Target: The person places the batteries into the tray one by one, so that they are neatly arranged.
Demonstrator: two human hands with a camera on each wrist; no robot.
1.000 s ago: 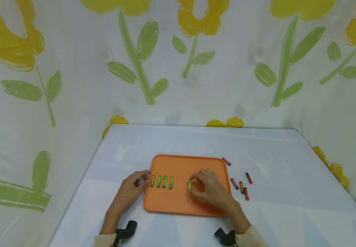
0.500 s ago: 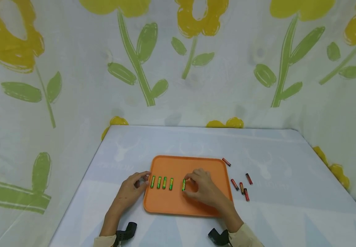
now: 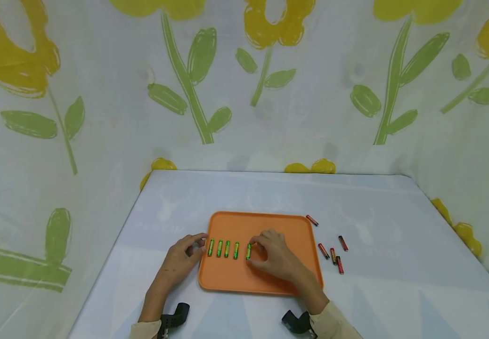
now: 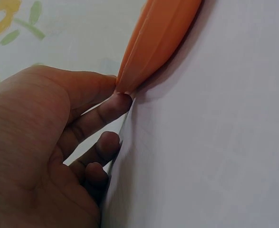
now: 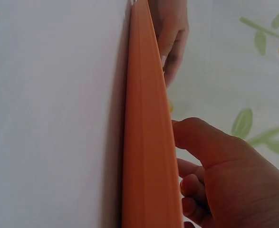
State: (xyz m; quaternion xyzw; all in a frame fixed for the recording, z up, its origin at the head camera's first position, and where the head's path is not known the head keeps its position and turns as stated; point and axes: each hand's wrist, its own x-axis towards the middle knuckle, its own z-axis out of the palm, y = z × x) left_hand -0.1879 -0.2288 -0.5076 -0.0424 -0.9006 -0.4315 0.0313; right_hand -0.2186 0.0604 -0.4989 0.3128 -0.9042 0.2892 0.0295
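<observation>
On the orange tray (image 3: 270, 282), my right hand (image 3: 274, 256) pinches a green battery (image 3: 248, 252) by its two ends, between thumb and forefinger. To its left stand several more green batteries (image 3: 227, 248) in an evenly spaced row, all lying lengthwise away from me. My left hand (image 3: 181, 259) grips the tray's left rim; in the left wrist view its thumb and forefinger tips (image 4: 120, 99) meet at the rim. The right wrist view has the tray wall (image 5: 146, 118) hiding the fingertips and the held battery.
Several red batteries lie on the white table (image 3: 397, 282) right of the tray: one red battery (image 3: 312, 220) by the far corner, another red battery (image 3: 343, 243) farther right, and a close group including a red battery (image 3: 339, 265). A flower-printed cloth (image 3: 312, 117) surrounds the table.
My right hand has moved left across the tray with the green battery, bringing it closer to the row. The left hand has stayed at the rim.
</observation>
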